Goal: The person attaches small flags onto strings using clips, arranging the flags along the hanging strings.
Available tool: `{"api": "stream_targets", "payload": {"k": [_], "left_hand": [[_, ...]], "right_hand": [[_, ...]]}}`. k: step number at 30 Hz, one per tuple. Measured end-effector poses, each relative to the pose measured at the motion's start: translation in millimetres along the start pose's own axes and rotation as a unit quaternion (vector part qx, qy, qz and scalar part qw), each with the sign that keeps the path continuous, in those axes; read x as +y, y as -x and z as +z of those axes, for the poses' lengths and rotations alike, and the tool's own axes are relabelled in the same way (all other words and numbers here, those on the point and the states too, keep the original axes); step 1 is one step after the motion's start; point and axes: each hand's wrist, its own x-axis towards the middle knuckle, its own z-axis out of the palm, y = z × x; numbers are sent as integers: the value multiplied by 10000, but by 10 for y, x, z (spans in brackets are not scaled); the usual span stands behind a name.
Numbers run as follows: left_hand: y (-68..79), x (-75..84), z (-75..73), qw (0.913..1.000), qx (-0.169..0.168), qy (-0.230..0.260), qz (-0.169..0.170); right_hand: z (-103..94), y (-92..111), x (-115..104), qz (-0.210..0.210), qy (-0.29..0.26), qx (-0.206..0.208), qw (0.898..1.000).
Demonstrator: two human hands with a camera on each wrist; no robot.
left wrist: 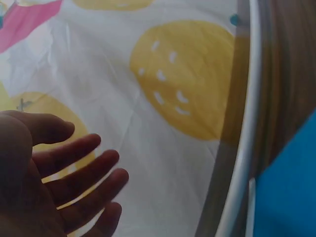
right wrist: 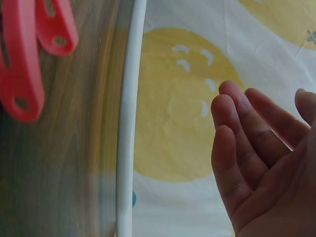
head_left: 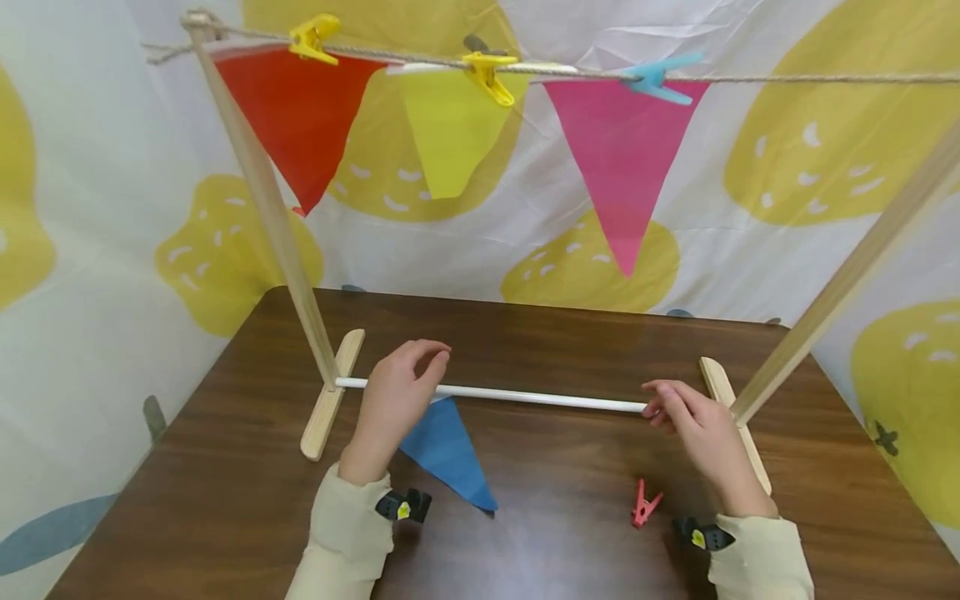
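Note:
My left hand (head_left: 401,392) hovers over the white rod (head_left: 540,398) near its left end, fingers loosely bent and nothing in them. Below it on the table lies a blue triangular flag (head_left: 453,454), its upper part hidden by the hand; the left wrist view shows the blue flag (left wrist: 291,182) beside the rod. My right hand (head_left: 693,421) is over the rod's right end, also holding nothing, its fingers relaxed in the right wrist view. A red clothespin (head_left: 643,504) lies on the table left of the right wrist. In the right wrist view that clothespin (right wrist: 22,64) shows large at upper left.
Two wooden posts (head_left: 262,200) on flat feet carry a twine line (head_left: 810,79). On it hang a red flag (head_left: 300,117) and a yellow flag (head_left: 457,125) with yellow clothespins, and a pink flag (head_left: 626,158) with a blue clothespin (head_left: 660,79). A lemon-print cloth hangs behind.

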Motion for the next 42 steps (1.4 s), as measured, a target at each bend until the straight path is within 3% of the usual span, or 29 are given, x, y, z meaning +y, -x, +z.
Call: {"api": "stream_targets", "payload": {"k": [7,15,24,29,36,42], "left_hand": [[-2,-101,-41,9942,-430,-806,-561],[-11,-204,-126,9941,-523,-827,-475],[11,-295,-101,9870,-1023,-1137,-486],[32,-358,-69,9855,-991,-1276,-521],[46,-331,71,9795,-1353,-1372,-579],[47,-340,168,9749,-1493,-1470,-756]], "right_hand": [[-33,-12,90,92,467,-349,9983],[-3,-17,115,236,689,-778,9943],[27,8,127,557,666,-1379,9866],[35,15,114,630,686,-1358,9864],[16,31,156,517,1016,-938,9890],[-54,49,196,623,950,-1143,9869]]}}
